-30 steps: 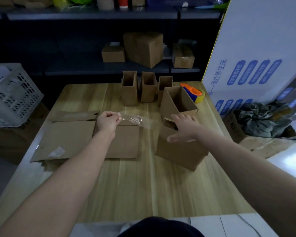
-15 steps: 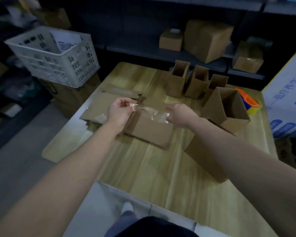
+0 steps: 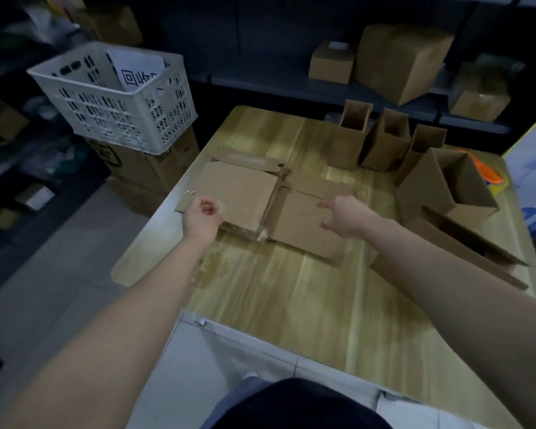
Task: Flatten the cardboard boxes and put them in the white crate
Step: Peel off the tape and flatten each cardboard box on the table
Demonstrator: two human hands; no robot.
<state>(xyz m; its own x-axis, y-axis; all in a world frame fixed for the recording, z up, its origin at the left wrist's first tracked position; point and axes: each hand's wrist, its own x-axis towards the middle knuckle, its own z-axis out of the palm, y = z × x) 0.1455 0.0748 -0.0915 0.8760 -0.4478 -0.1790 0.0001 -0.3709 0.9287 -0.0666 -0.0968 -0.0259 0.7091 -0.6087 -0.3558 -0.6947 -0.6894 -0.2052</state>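
Observation:
Flattened cardboard point(image 3: 239, 193) lies on the wooden table point(image 3: 291, 289), with a second flat piece point(image 3: 304, 233) beside it on the right. My left hand point(image 3: 202, 216) is at the flat stack's near left edge, fingers curled round a strip of clear tape point(image 3: 205, 264) that trails under the wrist. Over the right-hand flat piece my right hand point(image 3: 342, 218) hovers with spread fingers, holding nothing. The white crate point(image 3: 112, 97) stands left of the table on a cardboard carton and has a printed sheet inside.
Three narrow open boxes point(image 3: 386, 140) stand upright at the table's back. A larger open box point(image 3: 446, 187) sits to the right, with a collapsed one point(image 3: 468, 246) in front of it. Behind them is an orange tape dispenser point(image 3: 489, 173). Shelves with closed boxes run along the back.
My view turned left, bringing the crate in. The tape strip, stretched between both hands before, is now only in my left hand, which moved left. My right hand let go and opened.

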